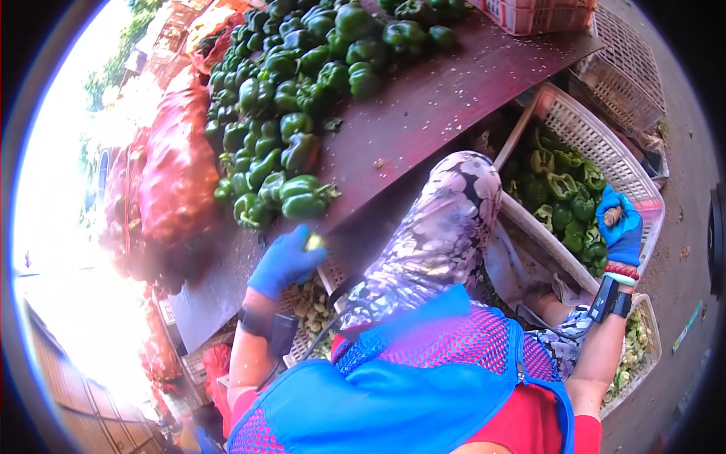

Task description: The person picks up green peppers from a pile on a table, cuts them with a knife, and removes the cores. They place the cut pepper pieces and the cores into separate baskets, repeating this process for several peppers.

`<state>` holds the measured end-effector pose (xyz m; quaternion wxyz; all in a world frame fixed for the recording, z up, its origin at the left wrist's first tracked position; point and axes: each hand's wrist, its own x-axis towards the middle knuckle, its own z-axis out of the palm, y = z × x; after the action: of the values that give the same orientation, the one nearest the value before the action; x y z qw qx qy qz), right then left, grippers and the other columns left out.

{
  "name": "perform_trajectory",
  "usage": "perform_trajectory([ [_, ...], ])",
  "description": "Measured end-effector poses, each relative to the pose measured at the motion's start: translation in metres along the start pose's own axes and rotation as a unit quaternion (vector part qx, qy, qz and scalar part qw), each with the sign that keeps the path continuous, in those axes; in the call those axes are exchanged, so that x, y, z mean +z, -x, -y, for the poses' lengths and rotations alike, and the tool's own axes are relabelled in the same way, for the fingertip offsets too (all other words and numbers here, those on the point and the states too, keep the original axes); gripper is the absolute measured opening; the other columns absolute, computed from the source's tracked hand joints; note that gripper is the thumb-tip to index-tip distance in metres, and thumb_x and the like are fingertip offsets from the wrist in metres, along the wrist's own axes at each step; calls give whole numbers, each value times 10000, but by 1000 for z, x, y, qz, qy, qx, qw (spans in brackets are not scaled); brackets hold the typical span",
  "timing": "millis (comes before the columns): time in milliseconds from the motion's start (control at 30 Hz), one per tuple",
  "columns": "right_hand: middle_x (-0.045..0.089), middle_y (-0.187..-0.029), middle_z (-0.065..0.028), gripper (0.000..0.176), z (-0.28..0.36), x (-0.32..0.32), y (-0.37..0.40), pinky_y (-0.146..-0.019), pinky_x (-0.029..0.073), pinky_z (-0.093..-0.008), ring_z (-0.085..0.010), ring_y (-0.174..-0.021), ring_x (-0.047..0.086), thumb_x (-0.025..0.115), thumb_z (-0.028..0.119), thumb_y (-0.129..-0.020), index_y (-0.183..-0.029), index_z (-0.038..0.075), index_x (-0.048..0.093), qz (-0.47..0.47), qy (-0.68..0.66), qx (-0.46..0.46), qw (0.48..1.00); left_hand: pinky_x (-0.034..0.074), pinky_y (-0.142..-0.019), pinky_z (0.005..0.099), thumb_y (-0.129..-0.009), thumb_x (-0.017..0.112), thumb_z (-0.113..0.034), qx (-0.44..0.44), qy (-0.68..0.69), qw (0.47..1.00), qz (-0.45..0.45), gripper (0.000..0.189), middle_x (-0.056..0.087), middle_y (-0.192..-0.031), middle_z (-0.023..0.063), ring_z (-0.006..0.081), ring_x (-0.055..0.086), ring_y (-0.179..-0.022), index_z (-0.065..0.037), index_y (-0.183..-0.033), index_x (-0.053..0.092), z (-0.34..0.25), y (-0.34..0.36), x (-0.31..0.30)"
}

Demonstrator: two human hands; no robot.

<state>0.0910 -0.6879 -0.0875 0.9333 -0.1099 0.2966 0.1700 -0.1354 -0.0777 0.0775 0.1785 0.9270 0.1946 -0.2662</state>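
My left hand, in a blue glove, is closed with a small pale-green pepper core at its fingertips. It is beside the edge of the dark red table, just below the nearest green bell pepper. My right hand, also gloved in blue, is closed at the right side of a white crate. A small brownish thing shows at its fingers; I cannot tell what it is. Cut-open green peppers fill the crate beside this hand.
A heap of green bell peppers covers the far left of the table. Red mesh sacks stand left of it. A pink crate is at the back. Pale cores lie in a container below my left hand.
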Motion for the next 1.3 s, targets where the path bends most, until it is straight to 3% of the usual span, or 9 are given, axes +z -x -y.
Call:
perform_trajectory([
  [100, 537, -824, -33, 342, -12, 7, 1, -650, 477, -240, -115, -685, 511, 605, 156, -998, -1188, -114, 519, 11, 4, 62, 998, 565, -781, 414, -867, 711, -420, -84, 4, 986, -145, 565, 663, -1060, 205, 285, 672, -942, -20, -1234, 555, 50, 8, 18],
  [267, 573, -844, -29, 325, -22, 11, 13, -581, 458, -226, -103, -627, 495, 607, 192, -1000, -1178, -76, 558, 16, 65, 2, 998, 600, -759, 390, -918, 701, -421, -56, 572, 789, -216, 554, 621, -1196, 98, 224, 672, -984, -61, -1305, 535, 29, -75, 30],
  [433, 632, -932, -64, 337, -30, 13, 15, -577, 471, -232, -99, -644, 530, 604, 260, -1000, -1169, -32, 598, 45, 127, -43, 990, 553, -791, 293, -766, 871, -175, 82, 243, 867, -427, 599, 647, -1081, 79, 157, 632, -918, -74, -1240, 520, -24, -138, 43],
  [667, 657, -952, -54, 421, -73, 51, 21, -537, 452, -240, -85, -640, 527, 651, 319, -972, -1272, 32, 582, 78, 270, -116, 953, 605, -762, 339, -755, 841, -87, 189, 636, 731, -159, 580, 632, -1076, 136, 210, 681, -867, -45, -1178, 447, -161, -181, 32],
  [800, 651, -1058, -72, 524, -96, 97, 47, -605, 511, -246, -103, -709, 594, 657, 359, -970, -1381, 72, 503, 167, 362, -109, 910, 570, -839, 350, -761, 836, -88, 337, 421, 835, -109, 587, 589, -1149, 133, 212, 644, -971, -42, -1203, 452, -281, -146, 27],
  [867, 645, -1138, -61, 562, -102, 99, 44, -637, 522, -244, -93, -761, 613, 660, 395, -961, -1411, 104, 489, 180, 353, -141, 907, 488, -972, 382, -705, 870, -156, 553, 196, 777, -231, 673, 478, -1290, 113, 240, 543, -1156, -59, -1252, 490, -327, -142, 48],
  [933, 638, -1208, -33, 598, -103, 99, 42, -647, 511, -231, -77, -817, 615, 657, 437, -954, -1437, 132, 480, 170, 289, -145, 931, 461, -1010, 379, -699, 866, -174, 618, 212, 748, -113, 753, 490, -1294, 128, 249, 529, -1179, -53, -1322, 460, -364, -130, 62],
  [1100, 620, -1238, 6, 626, -70, 74, 48, -686, 465, -198, -68, -976, 594, 664, 442, -945, -1458, 138, 472, 178, 302, -146, 925, 430, -1063, 360, -894, 701, -214, 358, 554, 700, 275, 666, 533, -1320, 129, 219, 541, -1206, -13, -1449, 392, -390, -146, 71],
  [1300, 575, -1316, -65, 764, -59, 71, 47, -886, 488, -264, -145, -1126, 580, 757, 410, -874, -1469, 67, 425, 166, 424, -119, 883, 483, -1049, 469, -908, 683, -178, 229, 544, 601, 538, 574, 558, -1330, 148, 285, 572, -1221, -29, -1408, 444, -377, -180, 90],
])
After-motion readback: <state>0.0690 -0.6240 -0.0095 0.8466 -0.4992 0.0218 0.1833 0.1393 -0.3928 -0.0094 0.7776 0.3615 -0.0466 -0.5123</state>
